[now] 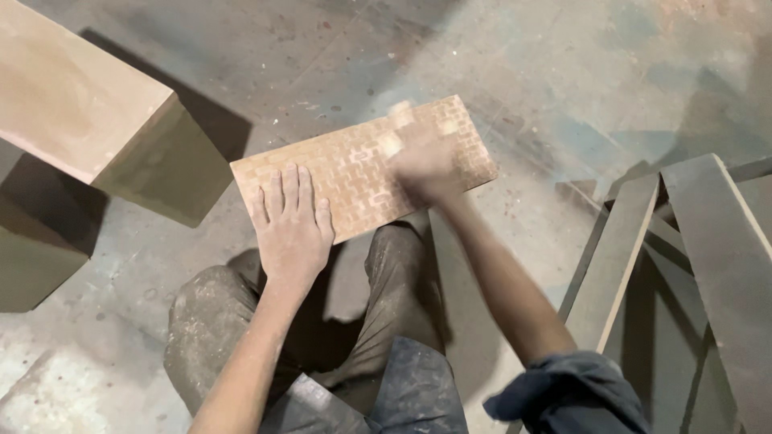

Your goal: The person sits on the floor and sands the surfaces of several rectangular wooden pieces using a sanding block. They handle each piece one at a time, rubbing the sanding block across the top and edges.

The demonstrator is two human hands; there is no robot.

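Head view. Patterned board, tan with a woven brick-like surface, resting on the knee and lap of a seated person, tilted so its right end lies farther from the body than its left. Positioned over the dusty concrete floor, between the large block at the upper left and the slats at the right.

Left hand: laid flat, palm down, fingers spread and released, pressing on the near left part of the board. Judged to be steadying the board against sliding on the lap; nothing gripped.

Right hand: over the right half of the board, heavily blurred. A small pale piece seen at the fingers, in contact with or just above the surface; kind not identifiable. Cannot tell whether clenched on it or merely pressed against it. Blur judged consistent with rubbing across the face of the board.

Block: thick, pale brown, standing on the floor well apart from the board, a shadow behind it. Slats: grey, leaning together at the right edge, near the right elbow, not touching the board.

Trousers coated with dust. Rolled blue sleeve at the right arm.

Containers: none seen; nothing holding contents in view.
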